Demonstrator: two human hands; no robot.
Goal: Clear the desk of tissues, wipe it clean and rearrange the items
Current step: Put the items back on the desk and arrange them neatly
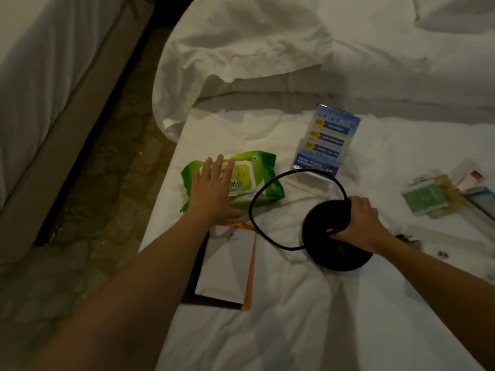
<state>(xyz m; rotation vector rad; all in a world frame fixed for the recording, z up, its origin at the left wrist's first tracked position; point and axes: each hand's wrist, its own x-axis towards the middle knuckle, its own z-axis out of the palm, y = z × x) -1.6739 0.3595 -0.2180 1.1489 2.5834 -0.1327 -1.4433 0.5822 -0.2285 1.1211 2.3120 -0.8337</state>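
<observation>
Two hands busy: left hand (211, 188) spread flat on the wipes pack (241, 180), right hand (360, 224) gripping the black base (334, 250) and cord (267, 210) on the sheet (294, 330).

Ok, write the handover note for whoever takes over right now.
Left hand: flat on the wipes pack, fingers straight.
Right hand: grips the black disc and its cable.
Things: pack, disc, blue sign, notepad and cards are all on the white sheet.
Done: cannot tell; no desk in view.
Left: probably set the disc down, wipe, rearrange.
</observation>
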